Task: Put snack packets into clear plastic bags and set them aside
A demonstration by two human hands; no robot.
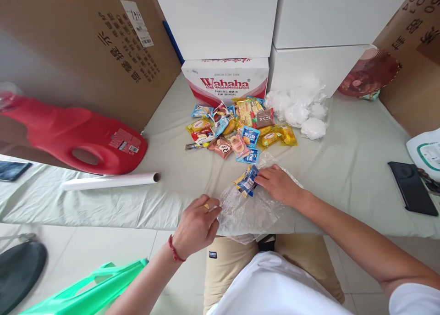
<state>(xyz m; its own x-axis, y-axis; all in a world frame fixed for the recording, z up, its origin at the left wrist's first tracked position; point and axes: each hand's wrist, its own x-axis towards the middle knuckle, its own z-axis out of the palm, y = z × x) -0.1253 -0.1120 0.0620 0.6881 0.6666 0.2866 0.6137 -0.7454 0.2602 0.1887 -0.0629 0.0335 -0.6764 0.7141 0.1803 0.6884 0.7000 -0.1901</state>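
A clear plastic bag (252, 214) lies at the table's front edge, partly hanging over it. My left hand (199, 223) pinches the bag's left edge between its fingers. Closed on a blue snack packet (248, 181), my right hand (280, 184) is over the bag's right side. Some yellow wrapping shows beside the blue packet; whether it is a second packet I cannot tell. Beyond my hands is a pile of wrapped snacks (237, 143) in many colours, close to a white and red Wahaha carton (225, 82).
Crumpled clear bags (302, 106) lie right of the snacks. A red jug (75, 136) and a white roll (113, 181) lie at left. At right are a black phone (412, 189) and a white bottle (426, 150). Cardboard (85, 44) and white boxes (220, 21) enclose the table.
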